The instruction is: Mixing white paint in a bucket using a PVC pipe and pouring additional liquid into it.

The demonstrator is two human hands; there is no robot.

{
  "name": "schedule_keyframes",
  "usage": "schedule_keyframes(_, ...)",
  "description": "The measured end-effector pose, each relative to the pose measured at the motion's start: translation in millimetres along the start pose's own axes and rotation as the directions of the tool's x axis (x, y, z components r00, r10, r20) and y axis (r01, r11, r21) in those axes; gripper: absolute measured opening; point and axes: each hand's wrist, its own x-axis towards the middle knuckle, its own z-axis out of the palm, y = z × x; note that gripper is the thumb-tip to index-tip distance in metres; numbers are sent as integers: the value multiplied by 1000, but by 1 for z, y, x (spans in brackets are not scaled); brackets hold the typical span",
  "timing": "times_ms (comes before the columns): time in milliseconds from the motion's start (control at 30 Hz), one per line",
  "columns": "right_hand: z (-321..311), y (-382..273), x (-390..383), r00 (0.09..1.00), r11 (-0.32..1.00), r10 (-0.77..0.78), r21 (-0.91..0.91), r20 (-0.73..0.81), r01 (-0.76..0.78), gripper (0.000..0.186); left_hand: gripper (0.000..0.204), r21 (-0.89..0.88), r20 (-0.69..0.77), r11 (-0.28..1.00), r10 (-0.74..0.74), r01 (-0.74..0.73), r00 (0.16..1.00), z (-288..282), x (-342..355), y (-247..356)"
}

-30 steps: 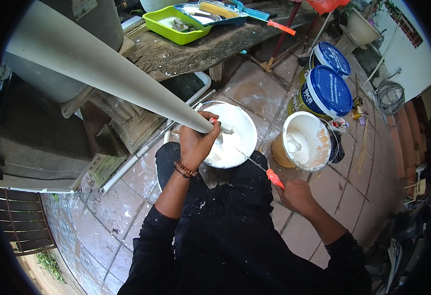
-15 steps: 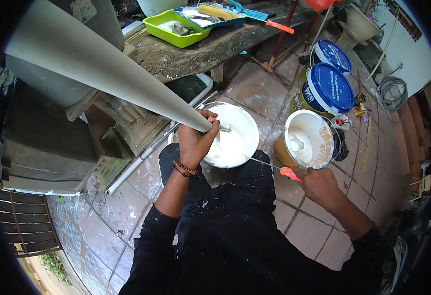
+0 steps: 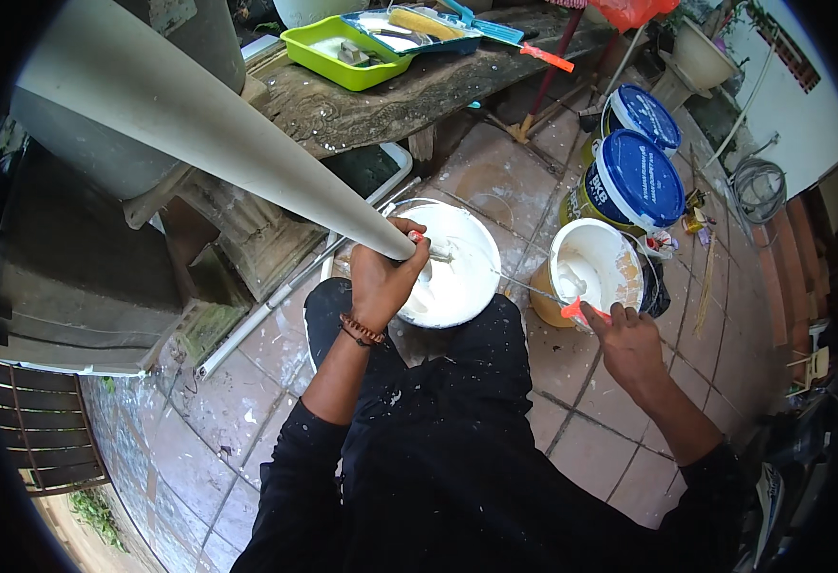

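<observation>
My left hand [image 3: 381, 282] is closed on the lower end of a long off-white pipe [image 3: 209, 143] slanting from the upper left, with a small red-tipped piece at the fingers; exactly what that is, I cannot make out. Below it, a white bucket [image 3: 467, 291] of white paint sits between my knees, something metallic partly in it. My right hand [image 3: 620, 344] is closed on an orange handle [image 3: 578, 310] with a thin metal rod reaching left toward the white bucket. This hand is just in front of an ochre bucket [image 3: 548, 296] with white paint inside.
A weathered wooden bench [image 3: 343, 115] bears a green tray [image 3: 362, 76] and a blue tray [image 3: 462, 38] with roller tools. Two blue-lidded buckets [image 3: 644, 181] stand at right, near a coiled hose [image 3: 763, 191]. A thin pipe [image 3: 247, 329] lies left on tiled floor [image 3: 610, 449].
My right hand has moved up and to the right with the orange handle, now in front of the ochre bucket. My left hand and the pipe stay about in place.
</observation>
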Motion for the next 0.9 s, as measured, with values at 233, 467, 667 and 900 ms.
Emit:
schedule_keyframes(233, 10, -27, -8, 999, 996, 35, 80, 4, -36, 58, 14, -83, -58, 995, -55, 50, 997, 1, -1, -6)
schedule_keyframes(467, 7, -35, -17, 992, 987, 109, 111, 67, -116, 60, 18, -53, 8, 998, -38, 39, 999, -2, -2, -3)
schedule_keyframes(667, -5, -29, -13, 945, 906, 164, 335, 282, -257, 52, 18, -96, -3, 993, -72, 71, 997, -7, -4, -8)
schedule_keyframes(900, 34, -34, -5, 953, 764, 150, 582, 262, -280, 47, 13, -91, -69, 994, -62, 55, 996, -5, -4, -8)
